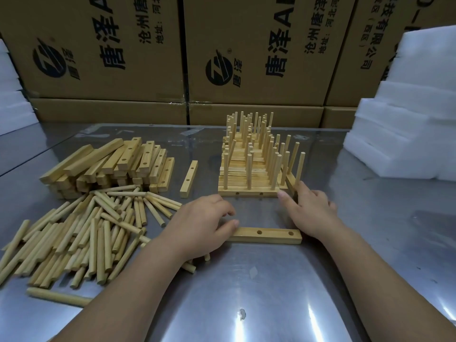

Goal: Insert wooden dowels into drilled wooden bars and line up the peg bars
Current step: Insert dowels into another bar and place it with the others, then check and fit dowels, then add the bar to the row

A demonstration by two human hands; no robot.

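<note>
Many peg bars (249, 180) stand lined up beyond your open, spread right grip (312, 211); your loosely curled left grip (202, 228) touches an empty bar (269, 236), with dowels (81, 233) piled left of it.

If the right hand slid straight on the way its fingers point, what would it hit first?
Probably the lined-up peg bars; fingertips of the right hand look nearly at their near right corner.

Pale, matt wood makes up the smooth round dowels (81, 233) at lower left and the drilled bars (111, 164) above them. The table (271, 292) is glossy, scuffed metal, backed by matt brown cardboard boxes (111, 58) and white foam blocks (407, 119) at right.
</note>
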